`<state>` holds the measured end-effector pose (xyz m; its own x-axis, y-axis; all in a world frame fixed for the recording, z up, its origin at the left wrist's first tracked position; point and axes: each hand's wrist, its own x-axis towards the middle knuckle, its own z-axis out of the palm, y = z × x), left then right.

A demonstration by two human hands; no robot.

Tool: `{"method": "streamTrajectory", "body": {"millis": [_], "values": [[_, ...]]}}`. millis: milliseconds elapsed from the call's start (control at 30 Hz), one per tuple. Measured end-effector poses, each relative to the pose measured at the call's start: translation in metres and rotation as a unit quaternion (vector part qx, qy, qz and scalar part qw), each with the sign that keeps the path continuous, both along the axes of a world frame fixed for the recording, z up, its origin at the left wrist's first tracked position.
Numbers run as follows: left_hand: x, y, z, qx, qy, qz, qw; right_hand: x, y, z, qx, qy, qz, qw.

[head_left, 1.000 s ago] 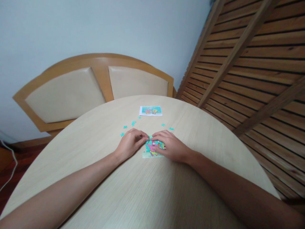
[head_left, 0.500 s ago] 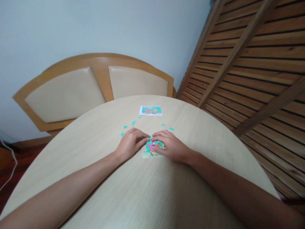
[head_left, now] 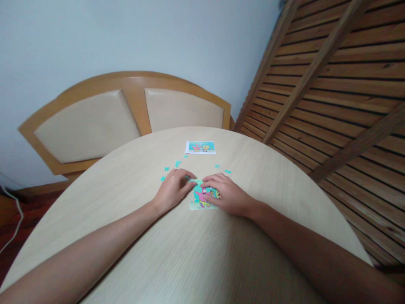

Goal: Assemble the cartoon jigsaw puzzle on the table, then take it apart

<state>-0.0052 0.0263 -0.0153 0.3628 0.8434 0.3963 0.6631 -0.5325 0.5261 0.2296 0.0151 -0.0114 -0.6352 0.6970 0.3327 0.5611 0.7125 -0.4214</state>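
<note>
1. Across the lower view spreads a rounded, pale wood-grain surface [head_left: 177, 270].
2. On it, the bare right hand [head_left: 229, 192], the nearer one, covers the right part of a flat teal-and-pink cartoon jigsaw [head_left: 201, 204]; its grip is wide, thumb apart from fingers.
3. The bare left hand [head_left: 173, 188] is at the jigsaw's upper-left edge, grip narrow; whether it pinches a piece, I cannot tell.
4. The jigsaw lies between both hands, its long axis uncertain because its right end is hidden.
5. Beyond: a white-edged teal cartoon card [head_left: 200, 147], no legible writing or brand.
6. Smallest: loose teal jigsaw pieces [head_left: 178, 163].
</note>
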Motion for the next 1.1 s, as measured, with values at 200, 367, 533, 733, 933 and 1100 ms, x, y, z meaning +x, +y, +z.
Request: {"method": "streamTrajectory", "body": {"millis": [200,367,533,733,933,1100], "values": [[-0.034,0.024,0.001,0.074,0.027,0.111,0.991,0.000,-0.002,0.004,-0.010,-0.005,0.003,1.000],[-0.054,0.042,-0.005,0.051,0.069,0.155,0.984,0.000,-0.002,0.005,-0.015,-0.005,0.005,1.000],[-0.051,0.047,-0.013,0.051,0.106,0.075,0.990,0.000,-0.002,0.005,-0.015,-0.010,0.004,1.000],[-0.048,0.044,-0.014,0.044,0.143,0.025,0.988,0.000,-0.001,0.005,-0.016,-0.008,0.003,1.000],[-0.041,0.037,-0.004,0.059,0.122,-0.030,0.990,0.000,-0.001,0.004,-0.013,-0.008,0.005,1.000],[-0.036,0.029,0.003,0.063,0.108,-0.083,0.989,0.000,0.001,0.004,-0.001,0.004,0.006,1.000]]}}
